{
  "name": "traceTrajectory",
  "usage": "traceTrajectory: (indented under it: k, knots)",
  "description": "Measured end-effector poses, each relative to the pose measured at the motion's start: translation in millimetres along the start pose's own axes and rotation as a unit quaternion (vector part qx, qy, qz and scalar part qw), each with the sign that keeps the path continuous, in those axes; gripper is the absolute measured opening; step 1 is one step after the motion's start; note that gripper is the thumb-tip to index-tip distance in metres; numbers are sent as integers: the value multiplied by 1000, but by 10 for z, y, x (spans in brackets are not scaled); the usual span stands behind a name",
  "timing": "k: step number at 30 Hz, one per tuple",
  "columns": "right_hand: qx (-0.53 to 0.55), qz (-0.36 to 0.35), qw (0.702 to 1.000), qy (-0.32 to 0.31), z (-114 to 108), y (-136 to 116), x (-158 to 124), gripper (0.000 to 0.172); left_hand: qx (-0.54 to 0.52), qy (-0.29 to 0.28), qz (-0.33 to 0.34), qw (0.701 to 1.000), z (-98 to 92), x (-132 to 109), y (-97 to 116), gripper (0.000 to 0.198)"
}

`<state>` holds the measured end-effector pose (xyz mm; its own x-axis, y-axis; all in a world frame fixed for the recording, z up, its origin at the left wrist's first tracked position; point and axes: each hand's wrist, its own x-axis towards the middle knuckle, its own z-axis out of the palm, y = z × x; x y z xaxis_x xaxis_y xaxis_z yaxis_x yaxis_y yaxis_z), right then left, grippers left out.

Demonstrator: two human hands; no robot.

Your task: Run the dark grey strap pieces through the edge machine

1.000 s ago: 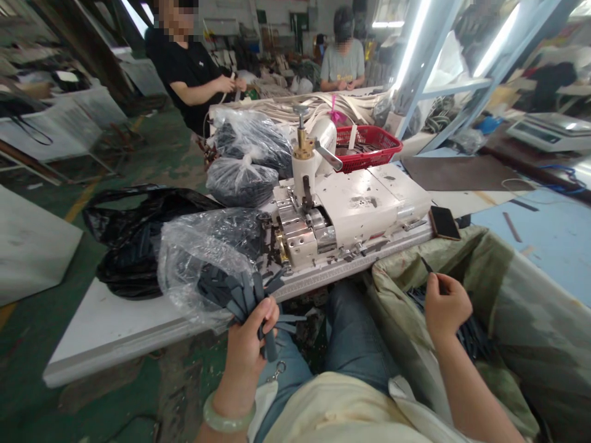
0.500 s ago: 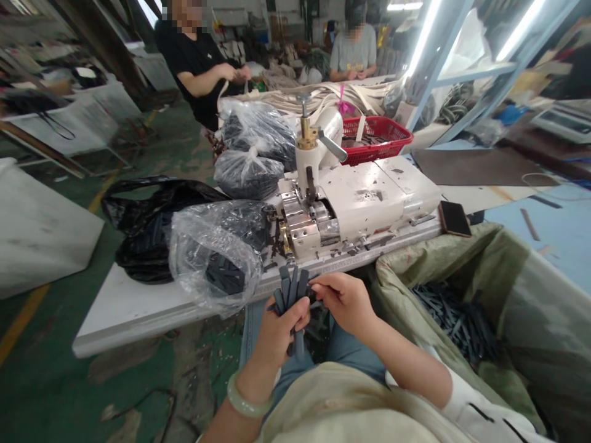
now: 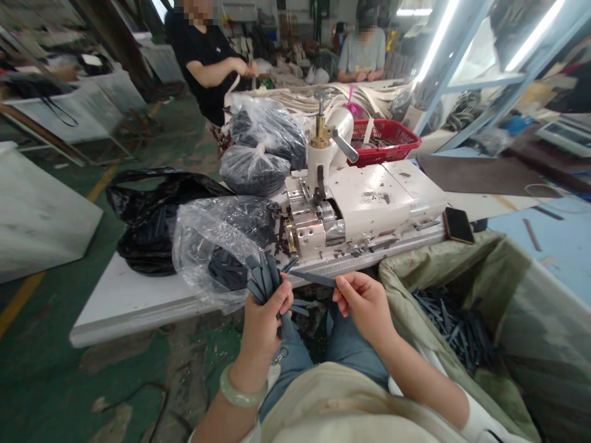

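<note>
A lone dark strip (image 3: 314,278) is pinched firmly at one end in the right hand's grip (image 3: 362,304), just over the edge of the white surface (image 3: 124,307). The left hand's grip (image 3: 265,314) stays clamped around a bunch of strips (image 3: 262,280), beside a woven sack (image 3: 455,261) holding loose strips (image 3: 455,329).

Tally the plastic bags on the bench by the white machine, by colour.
Clear plastic bags: 3
Black plastic bags: 1
Total: 4
</note>
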<state>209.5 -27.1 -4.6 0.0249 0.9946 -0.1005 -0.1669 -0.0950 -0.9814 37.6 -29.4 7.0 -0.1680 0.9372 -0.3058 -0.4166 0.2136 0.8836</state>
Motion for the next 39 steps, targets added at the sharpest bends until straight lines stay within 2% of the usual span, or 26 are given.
traceTrajectory:
  k: [5, 8, 10, 12, 14, 16, 19, 24, 27, 29, 31, 33, 35, 37, 39]
  knots:
    - [65, 38, 997, -21, 10, 142, 10, 30, -5, 43, 16, 999, 13, 10, 9, 34]
    - [60, 37, 997, -26, 34, 173, 0, 26, -8, 63, 9, 998, 4, 13, 22, 35]
    - [24, -12, 999, -24, 47, 159, -19, 17, -8, 68, 0, 998, -10, 16, 27, 37]
    - [-32, -98, 994, -21, 53, 129, -39, 11, -6, 67, -6, 998, -27, 18, 30, 38]
    - [-87, -181, 980, -19, 49, 100, -51, 12, -1, 59, -7, 998, -42, 16, 35, 38]
    - [-126, -222, 967, -11, 41, 85, -53, 16, 1, 50, -10, 999, -51, 7, 41, 36]
    - [-136, -207, 969, 10, 33, 95, -44, 20, -6, 29, -15, 999, -54, -15, 51, 33]
    - [-21, -93, 995, -11, 61, 161, -34, 23, -9, 16, -29, 999, -72, -39, 60, 35]
    - [8, -67, 998, -20, 58, 187, -18, 25, -9, 15, -29, 999, -93, -29, 49, 34]
    - [-24, -83, 996, -32, 36, 168, -1, 23, -5, 8, -17, 1000, -98, -17, 32, 31]
    - [-112, -136, 981, -78, 12, 107, 14, 19, 7, -5, -7, 1000, -91, -7, 8, 28]
    - [-217, -197, 943, -156, 7, 19, 27, 17, 34, -2, -8, 999, -78, 0, -18, 27]
    - [-279, -223, 908, -217, 29, -64, 56, 25, 62, 13, -11, 998, -67, 10, -30, 27]
    - [-288, -204, 909, -222, 68, -110, 135, 32, 70, 23, -5, 997, -66, 26, -15, 26]
    - [-254, -156, 940, -168, 104, -108, 297, 36, 57, 22, 12, 998, -83, 48, 28, 23]
